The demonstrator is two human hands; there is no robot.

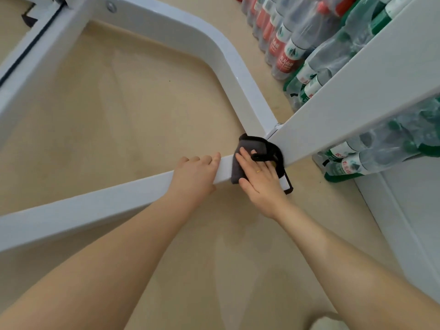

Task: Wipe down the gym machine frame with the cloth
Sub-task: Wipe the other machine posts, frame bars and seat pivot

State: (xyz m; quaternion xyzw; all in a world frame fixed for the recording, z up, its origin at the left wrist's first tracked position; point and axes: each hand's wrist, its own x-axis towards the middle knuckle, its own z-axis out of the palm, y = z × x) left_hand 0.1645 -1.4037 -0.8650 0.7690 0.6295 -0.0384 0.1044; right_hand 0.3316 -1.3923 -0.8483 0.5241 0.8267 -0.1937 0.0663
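Cloth (238, 167): dark grey, folded, lying on top of the white frame bar (107, 201), right at the joint where that bar meets the angled upright (357, 98) and the curved tube (214, 55).
Right hand (259, 177): flat on the cloth, fingers straight and close together, pressing it down, not curled round it.
Left hand (197, 177): just beside the cloth on the same bar, fingers curled over the far edge, gripping the bar.
Bar axis: runs from the joint down-left toward the person's left side.
Likely next move: a stroke along that axis, from the joint toward the left hand, which probably must shift clear.
Obstacle: black strap (273, 156) looped at the joint, touching the cloth's far edge.
Nearby: packs of water bottles (297, 44) on the floor (142, 103), behind the upright.
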